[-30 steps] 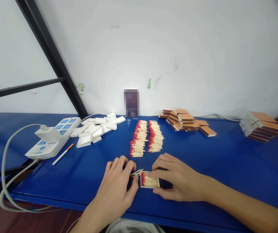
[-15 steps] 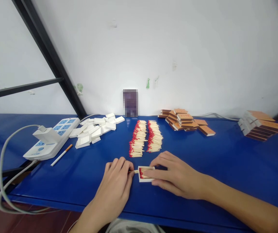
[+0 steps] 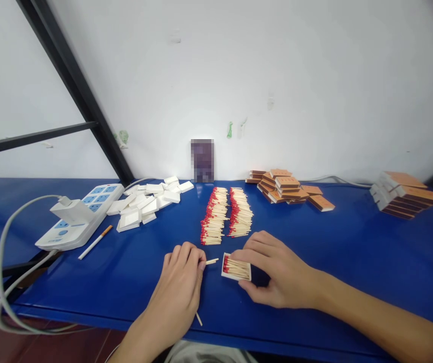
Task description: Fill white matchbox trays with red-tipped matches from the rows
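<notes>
Near the middle of the counter's (image 3: 352, 262) front edge, the right hand (image 3: 276, 275) is gripping the match-filled tray (image 3: 236, 268) by its sides. The left hand (image 3: 182, 275) is pinching a loose match (image 3: 211, 261). Holding the tray flat, with the heads aligned, looks wisest.

bright, even, soft light fills the scene; the white wall (image 3: 276, 75) greys toward the top corners. a dull sheen lies on the blue table (image 3: 352, 252), with faint shadows under the right hand (image 3: 276, 272) and left hand (image 3: 180, 282). the table's far edge bows, wide-angle style. one pixelated patch (image 3: 202, 160); matches in the tray (image 3: 236, 268) look sharp
</notes>
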`<state>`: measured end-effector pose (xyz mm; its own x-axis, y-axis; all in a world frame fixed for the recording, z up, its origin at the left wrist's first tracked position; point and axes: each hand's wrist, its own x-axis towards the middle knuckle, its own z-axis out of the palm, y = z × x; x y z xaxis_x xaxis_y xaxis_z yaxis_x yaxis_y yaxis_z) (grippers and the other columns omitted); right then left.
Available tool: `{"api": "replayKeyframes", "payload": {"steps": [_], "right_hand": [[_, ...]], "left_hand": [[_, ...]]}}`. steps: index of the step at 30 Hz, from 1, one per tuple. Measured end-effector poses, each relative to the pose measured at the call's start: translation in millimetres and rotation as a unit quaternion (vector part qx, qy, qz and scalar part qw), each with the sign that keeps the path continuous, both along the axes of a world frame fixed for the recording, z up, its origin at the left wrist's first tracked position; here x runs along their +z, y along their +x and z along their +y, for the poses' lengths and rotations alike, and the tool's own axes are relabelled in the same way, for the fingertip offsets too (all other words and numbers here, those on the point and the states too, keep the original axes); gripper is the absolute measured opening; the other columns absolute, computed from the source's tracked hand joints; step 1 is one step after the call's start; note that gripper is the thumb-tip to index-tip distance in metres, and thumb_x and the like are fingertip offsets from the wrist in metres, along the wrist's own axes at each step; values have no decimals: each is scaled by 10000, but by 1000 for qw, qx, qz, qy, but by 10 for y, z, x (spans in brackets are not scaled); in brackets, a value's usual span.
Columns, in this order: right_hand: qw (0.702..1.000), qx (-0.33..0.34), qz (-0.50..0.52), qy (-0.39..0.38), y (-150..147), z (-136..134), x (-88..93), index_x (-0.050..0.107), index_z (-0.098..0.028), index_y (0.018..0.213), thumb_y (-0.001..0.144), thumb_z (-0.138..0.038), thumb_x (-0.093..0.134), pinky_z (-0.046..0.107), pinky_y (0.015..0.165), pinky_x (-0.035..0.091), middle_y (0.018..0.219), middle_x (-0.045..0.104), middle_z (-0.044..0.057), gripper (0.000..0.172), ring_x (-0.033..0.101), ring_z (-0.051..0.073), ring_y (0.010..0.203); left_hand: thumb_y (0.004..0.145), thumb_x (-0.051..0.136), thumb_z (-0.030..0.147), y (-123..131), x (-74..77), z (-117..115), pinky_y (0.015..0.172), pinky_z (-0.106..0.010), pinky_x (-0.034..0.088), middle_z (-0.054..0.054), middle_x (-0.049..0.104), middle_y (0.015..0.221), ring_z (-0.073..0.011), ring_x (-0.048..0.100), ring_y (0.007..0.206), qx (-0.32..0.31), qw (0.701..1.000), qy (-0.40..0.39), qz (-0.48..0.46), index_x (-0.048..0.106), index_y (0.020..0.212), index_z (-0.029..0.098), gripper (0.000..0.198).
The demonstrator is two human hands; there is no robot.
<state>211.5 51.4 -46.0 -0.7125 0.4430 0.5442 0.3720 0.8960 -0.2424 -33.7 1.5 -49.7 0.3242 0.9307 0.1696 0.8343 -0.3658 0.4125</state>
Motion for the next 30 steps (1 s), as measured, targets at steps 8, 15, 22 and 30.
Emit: {"api": "replayKeyframes", "payload": {"steps": [8, 15, 22, 30], "right_hand": [[997, 9, -49, -65, -77, -6, -29, 591, -196, 1156, 862, -334, 680, 328, 798, 399, 898, 655, 28, 337, 562, 186, 836], [996, 30, -61, -53, -77, -51, -66, 578, -200, 1178, 908, -427, 648, 314, 779, 369, 913, 645, 24, 360, 530, 173, 815], [992, 19, -106, -73, -22, -18, 9, 636, -215, 1123, 960, -402, 586, 321, 797, 360, 938, 640, 30, 253, 532, 176, 846], [989, 1, -112, -96, 29, 33, 27, 618, -225, 1229, 950, -405, 601, 338, 840, 375, 981, 656, 43, 333, 560, 190, 897]], "left_hand": [[1066, 306, 211, 21, 47, -9, 962, -390, 416, -70, 512, 1192, -237, 463, 1117, -104, 993, 16, -48, 484, 1066, 230, 179], [1030, 448, 187, 16, 74, -15, 1074, -453, 309, -48, 597, 1174, -229, 517, 1176, -133, 989, 60, -14, 467, 1158, 244, 142], [1019, 412, 178, -30, 15, -48, 924, -287, 453, -32, 603, 1164, -176, 585, 1074, -73, 984, 79, -141, 469, 1210, 261, 216], [1030, 398, 238, -335, 275, -83, 987, -299, 457, -31, 573, 1201, -191, 549, 1126, -116, 993, -19, -30, 519, 1196, 283, 210]]}}
